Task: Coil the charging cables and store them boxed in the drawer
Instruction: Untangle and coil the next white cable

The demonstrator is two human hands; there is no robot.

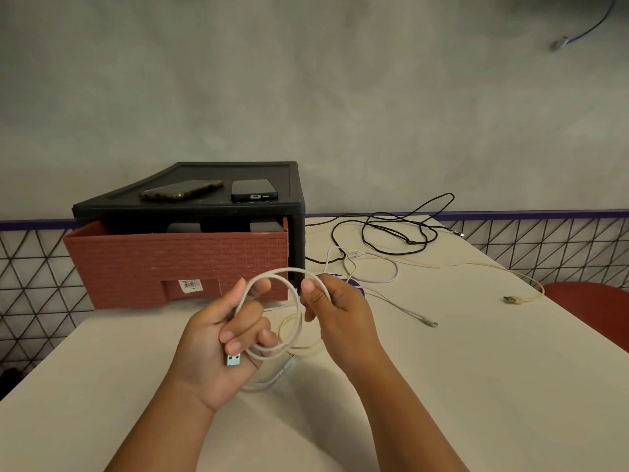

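Left hand [224,338] is curled round the white cable [289,269], fingers pinning a couple of loops against the palm, USB plug [234,361] poking out below the fingers. Right hand [337,315] pinches the top of the loop between thumb and forefinger, looks set to lay the next turn. Coil is held in the air just in front of the red drawer [177,264], which stands pulled out of its black frame [296,212]; the cable's loose tail trails on the worktop [442,386] under the hands. Risks as I read them: cream cable [459,266] seems to have a strand lying right beneath the coil, so the next turn could hook it and drag it in. Loops sit only in loose fingers; slacken and they spring apart. Tail could also snag the grey-white cable [427,321] or the black cable [410,242] sprawled nearby. Dark shapes inside the drawer, can't tell if one is a box. Two phones [180,189] on the frame, out of the way.
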